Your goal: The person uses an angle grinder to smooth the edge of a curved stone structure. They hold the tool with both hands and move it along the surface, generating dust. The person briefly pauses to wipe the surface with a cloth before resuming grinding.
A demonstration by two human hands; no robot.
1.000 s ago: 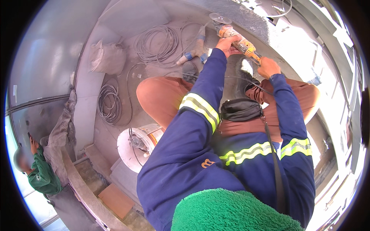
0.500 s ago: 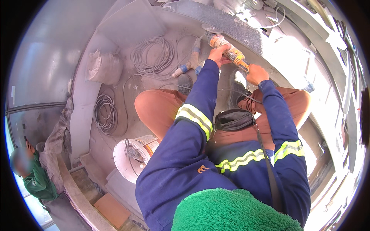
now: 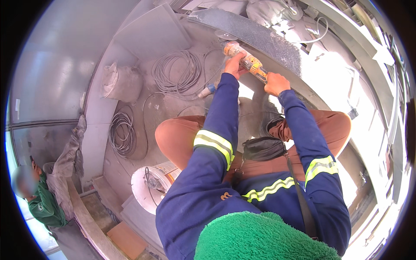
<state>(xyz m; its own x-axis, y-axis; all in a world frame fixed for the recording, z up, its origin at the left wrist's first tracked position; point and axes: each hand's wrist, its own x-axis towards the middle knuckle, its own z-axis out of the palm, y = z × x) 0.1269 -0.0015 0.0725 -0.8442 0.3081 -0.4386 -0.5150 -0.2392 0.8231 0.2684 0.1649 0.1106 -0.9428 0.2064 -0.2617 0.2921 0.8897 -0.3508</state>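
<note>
A dusty yellow-orange angle grinder (image 3: 250, 63) is held out in front of me in both hands. My left hand (image 3: 234, 66) is wrapped round its body near the head. My right hand (image 3: 277, 84) is closed on the rear end, where the cord comes off. The round disc (image 3: 225, 35) at the grinder's far end lies at the near edge of a long, curved, dust-covered slab (image 3: 247, 27). Whether the disc touches the slab I cannot tell for sure.
Coiled grey cables (image 3: 177, 71) lie on the dusty floor to the left, with another coil (image 3: 122, 134) nearer. A stuffed sack (image 3: 122, 81) leans by the wall. A white bucket (image 3: 145, 187) stands by my left side. At far left is another person in a green top (image 3: 47, 206).
Both my hands and the grinder have shifted left, and the disc with them along the slab's edge. My left forearm now covers more of the blue cable connector on the floor.
</note>
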